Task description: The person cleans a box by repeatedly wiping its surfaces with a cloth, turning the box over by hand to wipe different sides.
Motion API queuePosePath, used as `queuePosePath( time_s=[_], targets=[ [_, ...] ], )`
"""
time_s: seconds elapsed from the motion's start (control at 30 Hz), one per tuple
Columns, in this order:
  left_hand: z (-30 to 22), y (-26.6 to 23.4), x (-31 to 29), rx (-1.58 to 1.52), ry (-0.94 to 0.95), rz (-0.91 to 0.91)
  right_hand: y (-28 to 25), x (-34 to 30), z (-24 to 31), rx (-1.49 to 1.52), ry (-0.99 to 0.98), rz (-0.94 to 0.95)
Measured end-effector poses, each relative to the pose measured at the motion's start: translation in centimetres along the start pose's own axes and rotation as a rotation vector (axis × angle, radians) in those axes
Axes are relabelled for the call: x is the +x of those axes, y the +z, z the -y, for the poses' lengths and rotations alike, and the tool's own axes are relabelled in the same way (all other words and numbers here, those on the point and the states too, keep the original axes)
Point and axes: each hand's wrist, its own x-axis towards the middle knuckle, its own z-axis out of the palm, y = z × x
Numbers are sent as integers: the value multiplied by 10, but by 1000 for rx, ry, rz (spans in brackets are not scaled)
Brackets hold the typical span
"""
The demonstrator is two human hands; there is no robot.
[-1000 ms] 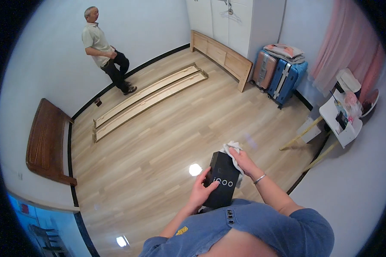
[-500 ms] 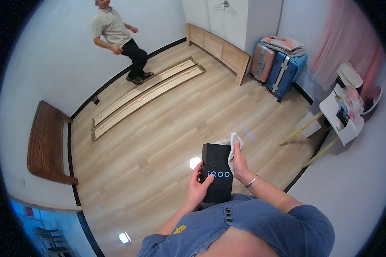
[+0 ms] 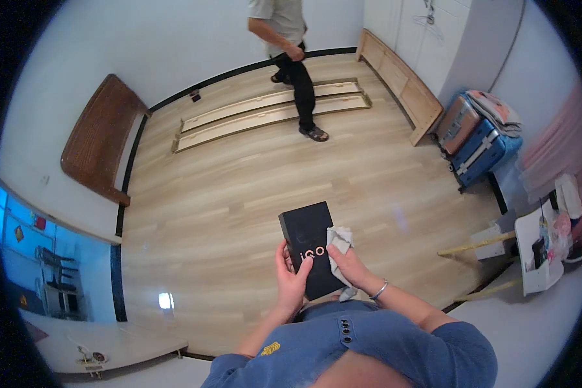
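Observation:
A flat black box (image 3: 306, 224) with shiny lettering on its face is held in front of my body, tilted a little. My left hand (image 3: 292, 282) grips its left edge, with the thumb on the face and the fingers along the side and behind. Against the right part of the face, my right hand (image 3: 352, 266) presses a crumpled pale cloth (image 3: 340, 237). The cloth hangs down below that hand along the box's right edge. My right wrist wears a silver bracelet (image 3: 380, 289).
Another person (image 3: 297, 77) strides across two long wooden rails (image 3: 239, 123) on the floor. A brown headboard (image 3: 100, 139) leans at left, a pale wooden panel (image 3: 401, 87) by the wardrobe. Suitcases (image 3: 482, 152) and a cluttered white table (image 3: 537, 275) stand at right; a low white surface (image 3: 129, 343) is lower left.
My right hand has brought the cloth from the box's right edge onto its face. The other person has walked rightward and stepped over a rail. My view has turned left.

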Motion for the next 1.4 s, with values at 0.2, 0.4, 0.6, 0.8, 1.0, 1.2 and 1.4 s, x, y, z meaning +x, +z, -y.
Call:
queuePosePath(
  time_s=[0.2, 0.4, 0.6, 0.8, 1.0, 1.2, 1.4],
  targets=[
    [-28, -61, 17, -11, 107, -160, 21, 1, 18, -149, 31, 270],
    [-72, -144, 12, 215, -182, 369, 58, 15, 37, -411, 115, 571],
    [-77, -207, -13, 145, -166, 159, 139, 23, 26, -634, 40, 793],
    [-76, -272, -41, -22, -96, -141, 187, 26, -4, -486, 151, 646],
    [-95, -301, -53, -122, -16, -357, 248, 11, -36, -128, 278, 264],
    [-89, -297, -65, -203, 85, -398, 267, 6, -50, 241, 165, 149],
    [-82, -301, -62, -258, 91, -386, 268, -5, -55, 91, 40, 66]
  ],
)
